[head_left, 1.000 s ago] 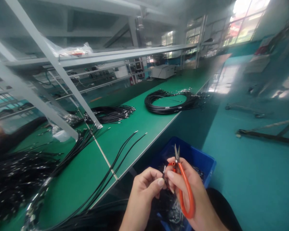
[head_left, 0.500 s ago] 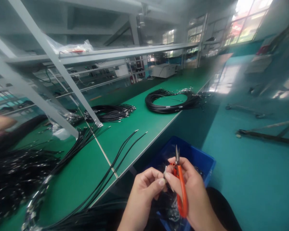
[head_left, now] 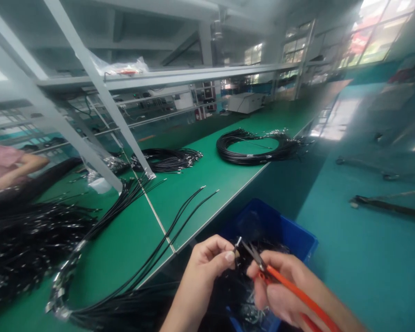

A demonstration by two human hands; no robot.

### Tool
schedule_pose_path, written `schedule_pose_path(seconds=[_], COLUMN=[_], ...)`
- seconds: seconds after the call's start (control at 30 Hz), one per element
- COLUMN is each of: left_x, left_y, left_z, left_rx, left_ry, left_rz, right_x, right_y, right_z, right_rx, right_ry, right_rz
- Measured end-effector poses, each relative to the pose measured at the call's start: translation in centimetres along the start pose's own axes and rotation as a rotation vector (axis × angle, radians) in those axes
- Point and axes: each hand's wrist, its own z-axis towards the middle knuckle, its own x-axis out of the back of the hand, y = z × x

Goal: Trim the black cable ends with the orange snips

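Observation:
My left hand (head_left: 207, 267) pinches the metal-tipped end of a thin black cable (head_left: 238, 243) between thumb and forefinger, low in the view over my lap. My right hand (head_left: 290, 288) grips orange-handled snips (head_left: 280, 279), tilted so the blades (head_left: 251, 251) point left at the cable tip. Both hands hover above a blue bin (head_left: 290, 235) that holds black cable pieces. More black cables (head_left: 166, 240) run from the green bench down toward my lap.
The green bench (head_left: 207, 180) carries a coil of black cables (head_left: 259, 147), a smaller bundle (head_left: 168, 159) and a dense pile at the left (head_left: 24, 240). White frame struts (head_left: 100, 97) rise from it. Another person's arm (head_left: 14, 166) shows at far left. Teal floor lies to the right.
The snips have tipped from pointing upward to pointing left at the cable tip. My right hand has dropped lower and rightward. The view has shifted slightly to the left.

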Motion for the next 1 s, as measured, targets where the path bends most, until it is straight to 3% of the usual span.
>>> schedule_pose_path(seconds=[0.23,0.63,0.8,0.9,1.0], left_x=[0.3,0.1,0.2,0.4,0.5], left_y=[-0.3,-0.5,-0.9,-1.0,-0.9], left_z=[-0.3,-0.3,-0.1,-0.1,-0.2], left_rx=[-0.050,-0.098,-0.140,-0.140,-0.151], left_ry=[-0.065,-0.064,-0.034,-0.009,0.010], left_rz=[0.034,0.129,0.194,0.237,0.284], right_x=[0.2,0.2,0.3,0.4,0.7], right_y=[0.0,0.5,0.9,1.6,2.2], right_z=[-0.9,0.0,1.0,1.1,0.7], right_rx=[-0.121,-0.135,-0.199,-0.136,-0.075], right_ry=[-0.011,-0.039,-0.058,0.001,-0.001], right_rz=[-0.017,0.061,-0.126,-0.231,-0.193])
